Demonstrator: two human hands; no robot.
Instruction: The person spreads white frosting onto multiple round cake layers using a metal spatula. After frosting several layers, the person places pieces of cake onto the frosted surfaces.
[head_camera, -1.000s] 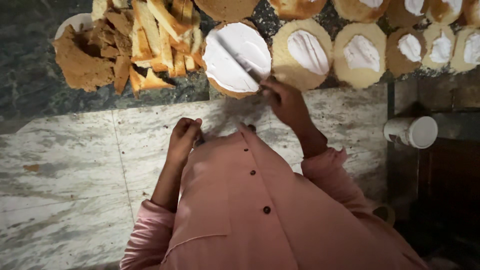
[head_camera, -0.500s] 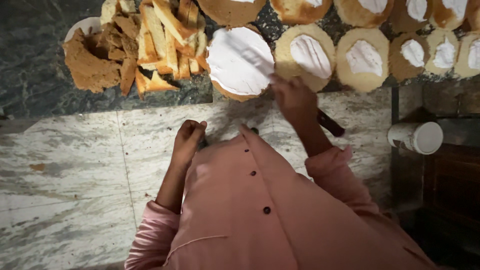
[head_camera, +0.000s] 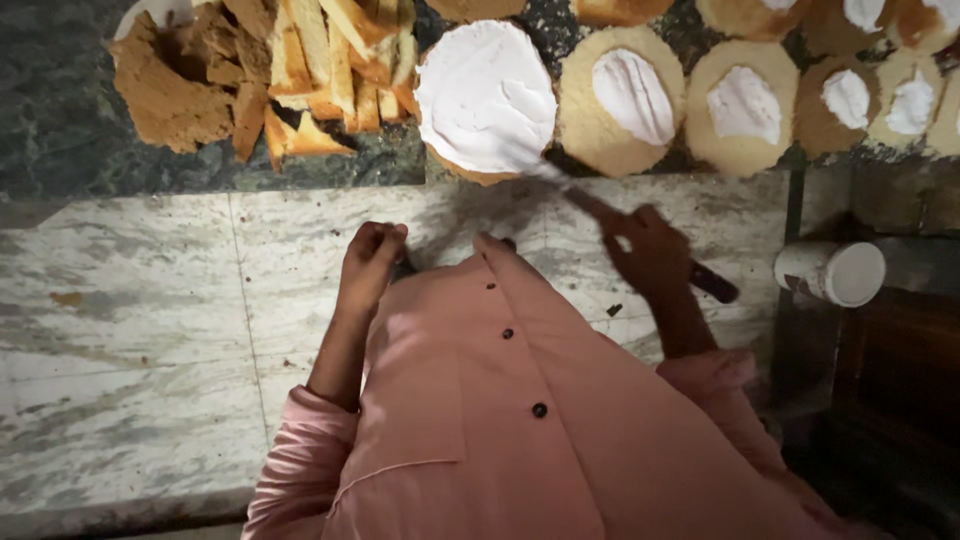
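My right hand (head_camera: 650, 250) grips a long flat spatula (head_camera: 590, 205) by its dark handle. The blade tip lies at the lower right edge of a round sponge cake (head_camera: 487, 97) whose top is fully covered in white cream. My left hand (head_camera: 372, 262) is curled into a loose fist near my chest, holding nothing that I can see, just above my pink buttoned shirt (head_camera: 520, 400). To the right of the covered cake stands a row of round sponge layers (head_camera: 625, 100), each with a dab of white cream in its middle.
A heap of brown cake trimmings and crust strips (head_camera: 270, 75) lies at the upper left on the dark stone counter (head_camera: 60, 110). A white cylindrical container (head_camera: 830, 272) lies on its side at the right. Below the counter is a pale marble floor (head_camera: 130, 330).
My right hand has drawn the spatula down and to the right, off the top of the creamed cake to its edge. The left hand has stayed by my chest.
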